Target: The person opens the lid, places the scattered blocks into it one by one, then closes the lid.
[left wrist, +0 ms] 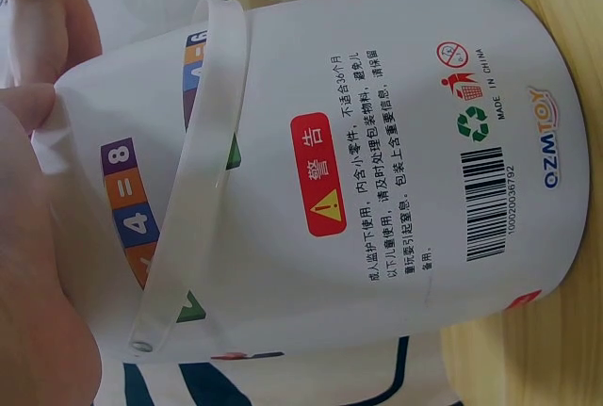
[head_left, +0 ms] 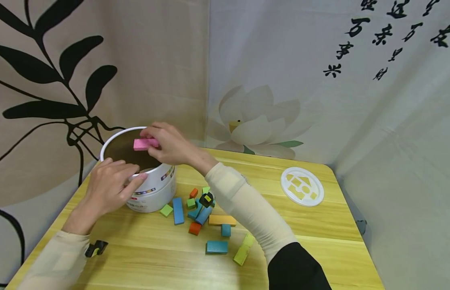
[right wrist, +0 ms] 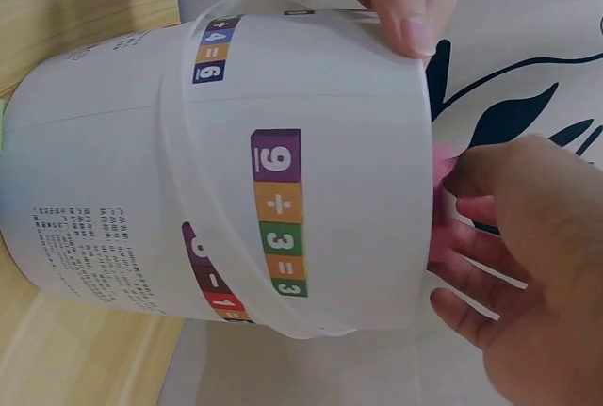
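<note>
A white bucket (head_left: 150,197) with printed number tiles stands upright at the table's left side. My left hand (head_left: 110,183) grips its near rim, thumb outside and fingers over the edge. Above the bucket's mouth, my right hand (head_left: 174,145) pinches a pink block (head_left: 142,144) between thumb and fingers. In the right wrist view the pink block (right wrist: 441,166) shows just past the rim, partly hidden by the fingers. The left wrist view shows the bucket's wall (left wrist: 396,236) with its loose white handle (left wrist: 203,161). What lies inside the bucket is hidden.
Several coloured blocks lie right of the bucket, among them a long blue block (head_left: 178,210), an orange bar (head_left: 222,220), a teal block (head_left: 216,247) and yellow-green blocks (head_left: 244,249). A white lid with shaped holes (head_left: 286,181) lies at the far right. Curtains hang behind the table.
</note>
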Demonstrator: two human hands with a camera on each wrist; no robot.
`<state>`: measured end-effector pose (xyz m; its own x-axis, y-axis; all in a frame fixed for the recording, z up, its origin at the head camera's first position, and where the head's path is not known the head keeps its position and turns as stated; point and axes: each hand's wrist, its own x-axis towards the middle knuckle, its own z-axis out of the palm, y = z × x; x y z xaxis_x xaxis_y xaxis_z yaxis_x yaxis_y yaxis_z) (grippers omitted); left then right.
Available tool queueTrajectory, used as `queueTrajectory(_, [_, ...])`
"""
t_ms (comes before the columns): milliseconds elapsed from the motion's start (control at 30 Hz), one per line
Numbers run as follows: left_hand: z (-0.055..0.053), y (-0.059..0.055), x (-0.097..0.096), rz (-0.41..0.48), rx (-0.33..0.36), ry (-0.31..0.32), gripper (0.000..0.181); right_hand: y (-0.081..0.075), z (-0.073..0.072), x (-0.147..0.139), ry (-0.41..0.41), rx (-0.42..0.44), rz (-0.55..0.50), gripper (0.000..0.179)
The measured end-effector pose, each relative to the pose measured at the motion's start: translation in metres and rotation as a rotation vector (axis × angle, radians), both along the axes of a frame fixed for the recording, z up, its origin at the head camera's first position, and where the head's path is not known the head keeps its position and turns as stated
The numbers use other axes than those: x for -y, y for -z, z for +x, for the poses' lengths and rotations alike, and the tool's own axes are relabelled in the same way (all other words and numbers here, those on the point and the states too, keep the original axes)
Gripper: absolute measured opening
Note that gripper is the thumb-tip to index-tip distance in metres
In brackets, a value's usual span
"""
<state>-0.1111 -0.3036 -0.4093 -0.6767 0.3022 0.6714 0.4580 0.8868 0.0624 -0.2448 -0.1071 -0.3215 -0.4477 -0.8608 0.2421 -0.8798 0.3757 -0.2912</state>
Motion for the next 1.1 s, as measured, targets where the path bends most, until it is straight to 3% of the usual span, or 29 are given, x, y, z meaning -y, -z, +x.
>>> queueTrajectory(300, [0.000,-0.001,-0.001,0.003,0.000,-0.001,0.042,0.010,0.001,-0.007,0.000,0.052,0.055,0.053])
queueTrajectory(533, [0.000,0.000,0.000,0.007,-0.003,0.002,0.043,0.022,0.002,-0.024,-0.001,0.048,0.038,0.059])
queueTrajectory(767, [0.000,0.002,0.000,0.017,-0.010,0.008,0.047,0.037,0.008,-0.056,0.028,0.132,0.009,0.070])
queueTrajectory(1100, [0.000,0.003,-0.001,0.047,-0.015,0.008,0.067,0.066,0.022,-0.121,0.039,0.128,-0.030,0.073])
